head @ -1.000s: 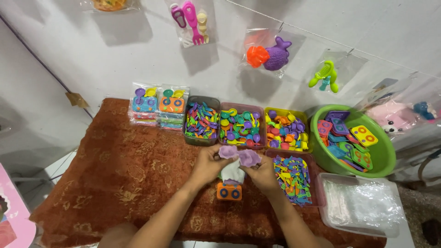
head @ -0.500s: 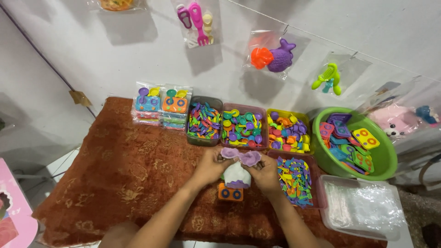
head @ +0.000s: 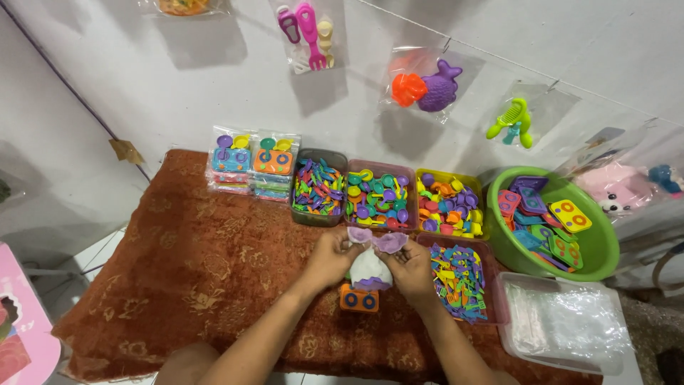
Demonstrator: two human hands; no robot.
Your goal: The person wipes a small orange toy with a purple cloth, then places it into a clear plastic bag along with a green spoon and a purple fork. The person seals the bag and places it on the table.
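Note:
Over the middle of the brown patterned rug (head: pixel 199 271), my left hand (head: pixel 329 255) and my right hand (head: pixel 413 265) hold a small clear plastic bag (head: pixel 369 269) between them. Two purple toy pieces (head: pixel 377 239) stick out of the bag's top, pinched by my fingertips. An orange toy stove with blue rings (head: pixel 358 299) lies on the rug just below the bag.
Behind the hands stand trays of small colourful plastic toys (head: pixel 377 196). Another tray (head: pixel 459 281) sits at the right. A green bowl (head: pixel 591 267) holds toy stoves. A clear box of plastic bags (head: pixel 563 324) is at the front right. Packed toy sets (head: pixel 251 165) stand at the back left.
The hands and bag stay in almost the same spot. The purple pieces sit a little more spread at the bag's top.

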